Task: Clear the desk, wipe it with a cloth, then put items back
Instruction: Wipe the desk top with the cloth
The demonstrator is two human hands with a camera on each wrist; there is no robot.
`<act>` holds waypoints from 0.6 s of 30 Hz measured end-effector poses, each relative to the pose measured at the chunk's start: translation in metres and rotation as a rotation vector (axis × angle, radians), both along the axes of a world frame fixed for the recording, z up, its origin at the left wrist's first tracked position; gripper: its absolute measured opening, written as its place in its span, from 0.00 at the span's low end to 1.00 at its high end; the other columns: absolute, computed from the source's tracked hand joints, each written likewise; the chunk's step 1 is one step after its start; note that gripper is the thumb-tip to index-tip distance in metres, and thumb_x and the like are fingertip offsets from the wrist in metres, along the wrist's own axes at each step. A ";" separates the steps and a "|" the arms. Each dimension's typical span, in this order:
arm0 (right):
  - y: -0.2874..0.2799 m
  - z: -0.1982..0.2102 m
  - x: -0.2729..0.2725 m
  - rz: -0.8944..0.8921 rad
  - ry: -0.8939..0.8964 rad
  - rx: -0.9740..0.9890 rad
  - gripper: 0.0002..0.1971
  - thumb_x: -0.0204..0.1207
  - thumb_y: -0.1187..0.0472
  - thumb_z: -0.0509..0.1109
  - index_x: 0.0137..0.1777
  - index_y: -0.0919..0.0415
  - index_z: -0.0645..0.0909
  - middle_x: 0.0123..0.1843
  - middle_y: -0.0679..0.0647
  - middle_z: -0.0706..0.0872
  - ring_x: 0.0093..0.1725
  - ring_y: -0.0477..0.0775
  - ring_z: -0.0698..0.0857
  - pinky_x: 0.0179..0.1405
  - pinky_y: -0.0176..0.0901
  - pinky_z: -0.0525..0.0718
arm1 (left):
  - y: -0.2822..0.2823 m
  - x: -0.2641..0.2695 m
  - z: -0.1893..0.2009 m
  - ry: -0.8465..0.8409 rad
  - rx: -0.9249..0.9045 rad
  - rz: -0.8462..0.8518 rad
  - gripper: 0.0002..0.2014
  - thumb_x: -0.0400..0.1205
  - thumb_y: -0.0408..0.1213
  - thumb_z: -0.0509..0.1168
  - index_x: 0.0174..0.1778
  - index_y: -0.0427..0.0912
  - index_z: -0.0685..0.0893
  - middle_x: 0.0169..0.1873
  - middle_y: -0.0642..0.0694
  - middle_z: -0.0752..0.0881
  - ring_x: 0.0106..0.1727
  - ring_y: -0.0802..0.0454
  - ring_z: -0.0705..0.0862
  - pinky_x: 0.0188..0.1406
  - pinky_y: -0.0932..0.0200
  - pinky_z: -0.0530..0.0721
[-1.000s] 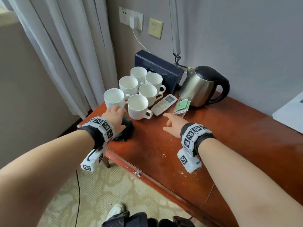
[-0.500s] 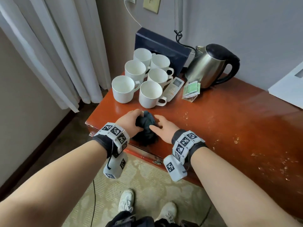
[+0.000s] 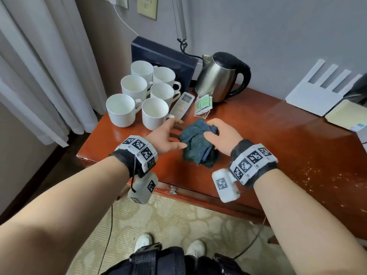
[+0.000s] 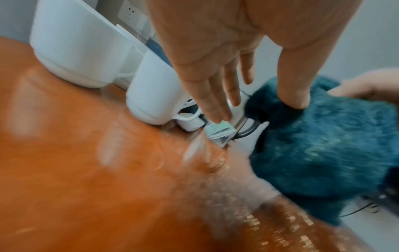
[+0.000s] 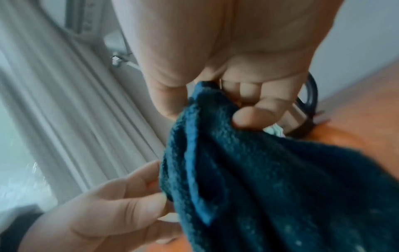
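Because the cloth (image 3: pixel 198 143) is soft and limp, my right hand (image 3: pixel 222 135) bunches its top fold while my left hand (image 3: pixel 164 135) stays flat-fingered beside it.

1. The cloth (image 3: pixel 198 144) now sits further in on the desk (image 3: pixel 278 135), near the green packets (image 3: pixel 203 105); a second ago it lay at the front-left edge.
2. The right hand (image 3: pixel 222 135), earlier flat and empty, now pinches the cloth's top.
3. The left hand (image 3: pixel 165 138), which gripped the cloth before, now has straight fingers, only its thumb touching the fabric.
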State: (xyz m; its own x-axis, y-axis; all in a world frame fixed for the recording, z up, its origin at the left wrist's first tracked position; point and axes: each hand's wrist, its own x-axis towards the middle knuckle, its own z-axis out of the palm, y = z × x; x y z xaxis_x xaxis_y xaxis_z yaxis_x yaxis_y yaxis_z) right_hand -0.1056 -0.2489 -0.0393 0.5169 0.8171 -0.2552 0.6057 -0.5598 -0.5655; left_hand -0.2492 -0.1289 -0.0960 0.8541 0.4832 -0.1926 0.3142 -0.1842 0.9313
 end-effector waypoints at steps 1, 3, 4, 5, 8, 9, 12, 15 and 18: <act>0.000 0.000 -0.001 0.025 -0.068 -0.010 0.17 0.80 0.57 0.64 0.68 0.58 0.73 0.63 0.56 0.81 0.54 0.54 0.80 0.51 0.41 0.76 | 0.005 -0.005 -0.008 0.080 0.057 0.005 0.33 0.76 0.30 0.72 0.75 0.37 0.64 0.69 0.40 0.73 0.68 0.46 0.76 0.64 0.58 0.74; 0.001 -0.009 -0.008 0.103 -0.150 -0.050 0.17 0.80 0.52 0.63 0.68 0.55 0.75 0.68 0.55 0.78 0.64 0.56 0.77 0.59 0.43 0.74 | 0.015 -0.017 -0.028 0.324 0.279 0.023 0.31 0.77 0.37 0.71 0.75 0.40 0.67 0.72 0.40 0.72 0.72 0.44 0.74 0.71 0.56 0.71; 0.002 -0.021 -0.014 0.147 -0.174 -0.097 0.18 0.80 0.49 0.62 0.68 0.52 0.75 0.70 0.54 0.75 0.69 0.57 0.73 0.65 0.46 0.71 | 0.018 -0.022 -0.037 0.426 0.382 0.040 0.30 0.78 0.39 0.70 0.75 0.41 0.69 0.73 0.40 0.71 0.72 0.43 0.73 0.73 0.54 0.71; 0.002 -0.035 -0.021 0.184 -0.199 -0.168 0.20 0.80 0.46 0.61 0.70 0.48 0.74 0.74 0.54 0.70 0.74 0.58 0.67 0.72 0.50 0.66 | 0.021 -0.026 -0.045 0.490 0.457 0.044 0.29 0.78 0.40 0.69 0.75 0.42 0.69 0.73 0.40 0.71 0.73 0.43 0.72 0.74 0.54 0.69; 0.003 -0.080 -0.039 0.237 -0.241 -0.395 0.27 0.80 0.40 0.55 0.79 0.38 0.58 0.84 0.48 0.51 0.83 0.59 0.44 0.80 0.60 0.49 | 0.018 -0.023 -0.058 0.586 0.589 -0.061 0.32 0.81 0.43 0.65 0.80 0.43 0.63 0.80 0.41 0.61 0.81 0.42 0.59 0.80 0.52 0.57; 0.004 -0.092 -0.044 0.234 -0.237 -0.417 0.28 0.81 0.39 0.53 0.80 0.37 0.53 0.85 0.47 0.47 0.84 0.59 0.41 0.80 0.60 0.46 | 0.014 -0.019 -0.061 0.639 0.603 -0.095 0.33 0.81 0.45 0.64 0.81 0.45 0.59 0.82 0.42 0.56 0.83 0.41 0.52 0.81 0.49 0.52; 0.012 -0.105 -0.049 0.207 -0.225 -0.376 0.27 0.82 0.40 0.51 0.80 0.36 0.52 0.85 0.47 0.44 0.83 0.61 0.37 0.81 0.62 0.44 | 0.005 -0.008 -0.067 0.790 0.631 -0.131 0.36 0.83 0.51 0.59 0.83 0.47 0.49 0.83 0.45 0.44 0.83 0.39 0.41 0.81 0.42 0.44; 0.019 -0.111 -0.048 0.250 -0.269 -0.358 0.27 0.82 0.42 0.54 0.80 0.38 0.54 0.85 0.48 0.43 0.83 0.62 0.36 0.81 0.64 0.46 | -0.001 -0.006 -0.074 0.863 0.715 -0.177 0.41 0.81 0.58 0.57 0.83 0.46 0.42 0.83 0.44 0.39 0.83 0.37 0.40 0.80 0.39 0.43; 0.010 -0.117 -0.042 0.271 -0.265 -0.306 0.25 0.84 0.51 0.56 0.80 0.42 0.57 0.85 0.49 0.46 0.84 0.60 0.38 0.82 0.63 0.43 | 0.001 -0.007 -0.076 0.881 0.725 -0.210 0.44 0.80 0.61 0.56 0.83 0.48 0.38 0.83 0.45 0.36 0.83 0.37 0.38 0.80 0.38 0.43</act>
